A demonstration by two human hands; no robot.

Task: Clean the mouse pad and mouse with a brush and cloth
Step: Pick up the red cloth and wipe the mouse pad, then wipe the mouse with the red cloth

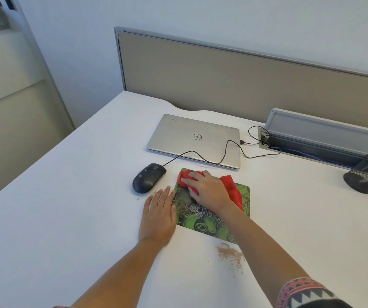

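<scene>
- Mouse pad [203, 223]: was green and black in a swirl pattern, with pale grey lettering.
- Cloth [232, 187]: was plain red.
- Mouse [148, 177]: was black, as was its cable [223, 152].
- Laptop [178, 134]: had a silver lid with a dark ringed logo.
- Bench [67, 207]: was white.
- Crumbs [231, 254]: were tan specks.
- Pen cup [366, 174]: was black mesh.
- Partition [223, 74]: was beige with a grey frame.
- Sleeve [305, 292]: showed pink, black and white zigzag bands.

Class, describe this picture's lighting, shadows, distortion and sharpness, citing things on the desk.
Head view, light: soft and even, faint shadows by the mouse and left hand. Head view, distortion: the partition leans and bows. Head view, sharpness: mouse pad lettering legible beside the right hand pressing the red cloth.
</scene>
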